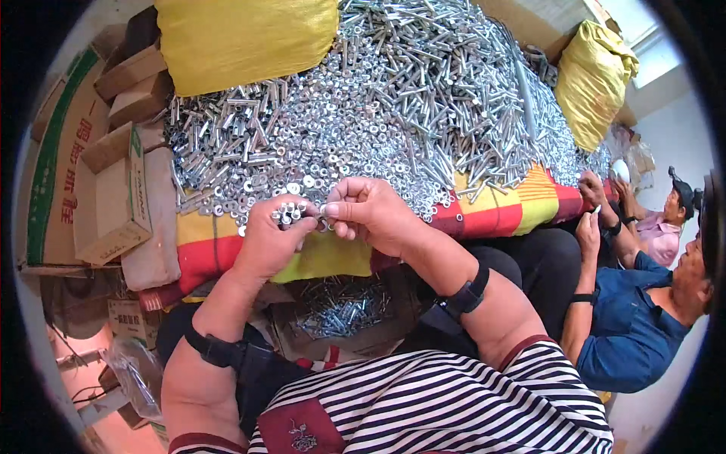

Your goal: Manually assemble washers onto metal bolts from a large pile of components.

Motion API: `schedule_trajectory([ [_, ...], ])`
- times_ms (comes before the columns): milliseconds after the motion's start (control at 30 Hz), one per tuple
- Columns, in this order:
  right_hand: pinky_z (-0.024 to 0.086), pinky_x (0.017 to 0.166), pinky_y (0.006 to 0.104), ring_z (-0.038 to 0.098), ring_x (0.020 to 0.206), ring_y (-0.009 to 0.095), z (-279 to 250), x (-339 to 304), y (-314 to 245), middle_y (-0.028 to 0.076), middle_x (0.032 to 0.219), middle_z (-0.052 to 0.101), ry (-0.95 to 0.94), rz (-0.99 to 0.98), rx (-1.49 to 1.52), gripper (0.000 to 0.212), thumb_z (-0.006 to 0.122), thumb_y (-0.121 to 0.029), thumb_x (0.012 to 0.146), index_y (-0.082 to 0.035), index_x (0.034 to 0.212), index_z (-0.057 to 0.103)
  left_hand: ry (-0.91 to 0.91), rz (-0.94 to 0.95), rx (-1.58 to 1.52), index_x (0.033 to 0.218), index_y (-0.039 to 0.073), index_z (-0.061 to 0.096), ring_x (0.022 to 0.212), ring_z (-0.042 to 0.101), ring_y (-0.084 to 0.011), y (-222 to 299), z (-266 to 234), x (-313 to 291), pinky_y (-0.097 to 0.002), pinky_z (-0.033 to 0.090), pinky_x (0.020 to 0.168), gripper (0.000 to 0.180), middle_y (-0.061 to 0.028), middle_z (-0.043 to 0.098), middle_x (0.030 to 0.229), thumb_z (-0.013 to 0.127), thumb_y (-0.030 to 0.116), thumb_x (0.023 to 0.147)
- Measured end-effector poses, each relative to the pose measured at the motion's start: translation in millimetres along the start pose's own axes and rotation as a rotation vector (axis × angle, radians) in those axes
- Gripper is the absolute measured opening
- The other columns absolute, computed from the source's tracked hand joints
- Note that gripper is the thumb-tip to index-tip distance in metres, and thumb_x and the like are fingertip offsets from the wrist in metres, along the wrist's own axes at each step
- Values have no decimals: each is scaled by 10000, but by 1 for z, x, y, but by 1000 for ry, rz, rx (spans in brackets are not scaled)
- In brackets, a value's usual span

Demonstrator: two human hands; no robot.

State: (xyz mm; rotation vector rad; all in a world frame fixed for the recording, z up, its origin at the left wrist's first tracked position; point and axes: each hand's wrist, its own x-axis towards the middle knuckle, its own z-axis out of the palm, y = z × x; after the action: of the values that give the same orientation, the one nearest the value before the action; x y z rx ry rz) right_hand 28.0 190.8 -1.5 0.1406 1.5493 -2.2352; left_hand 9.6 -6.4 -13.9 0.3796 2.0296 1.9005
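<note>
My left hand (pixel 271 238) is closed round a bunch of small silver metal fasteners (pixel 290 212), their round ends showing above the fingers; their shafts are hidden. My right hand (pixel 372 215) meets it at the fingertips, pinching a small shiny metal piece (pixel 324 213) too small to tell as nut or washer. Both hands are just above the near edge of a big heap of hardware. Closest to them lie loose washers and nuts (pixel 333 140). Metal sleeves (pixel 227 140) spread to the left and long bolts (pixel 446 91) to the right.
A checked cloth (pixel 484 216) covers the table's front edge. Below it, a box holds bolts (pixel 344 314). Yellow sacks (pixel 246 41) (pixel 594 83) stand at the back and right. An open carton (pixel 113 197) is at left. Two co-workers (pixel 635 310) sit at right.
</note>
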Motion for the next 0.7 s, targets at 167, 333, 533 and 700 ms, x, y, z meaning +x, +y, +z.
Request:
schedule_trajectory([
  [167, 476, 538, 269, 610, 605, 150, 5, 14, -12, 63, 728, 627, -47, -26, -115, 134, 694, -142, 839, -32, 851, 617, 2, -92, -219, 909, 10, 638, 509, 504, -45, -6, -8, 0, -195, 366, 435, 95, -54, 666, 753, 660, 18, 817],
  [333, 493, 585, 406, 586, 655, 336, 2, 33, -3, 128, 709, 540, 451, -771, -1541, 132, 657, -127, 792, -33, 743, 580, 176, -277, -451, 975, 14, 582, 459, 442, -52, -4, -11, 1, -186, 301, 389, 159, -123, 681, 780, 645, 45, 832],
  [533, 502, 595, 385, 610, 683, 319, 9, 33, -5, 148, 737, 601, 497, -707, -1388, 109, 667, -107, 776, -16, 797, 612, 145, -259, -444, 955, 25, 585, 472, 460, -49, -4, -12, 0, -186, 307, 398, 144, -101, 677, 766, 649, 61, 831],
  [700, 464, 495, 203, 568, 567, 50, 23, 16, -4, 31, 730, 635, 260, -341, -627, 141, 658, -109, 870, 17, 867, 595, 116, -195, -320, 957, 21, 585, 480, 481, -52, -4, -7, -1, -192, 330, 411, 146, -82, 671, 746, 649, 61, 832],
])
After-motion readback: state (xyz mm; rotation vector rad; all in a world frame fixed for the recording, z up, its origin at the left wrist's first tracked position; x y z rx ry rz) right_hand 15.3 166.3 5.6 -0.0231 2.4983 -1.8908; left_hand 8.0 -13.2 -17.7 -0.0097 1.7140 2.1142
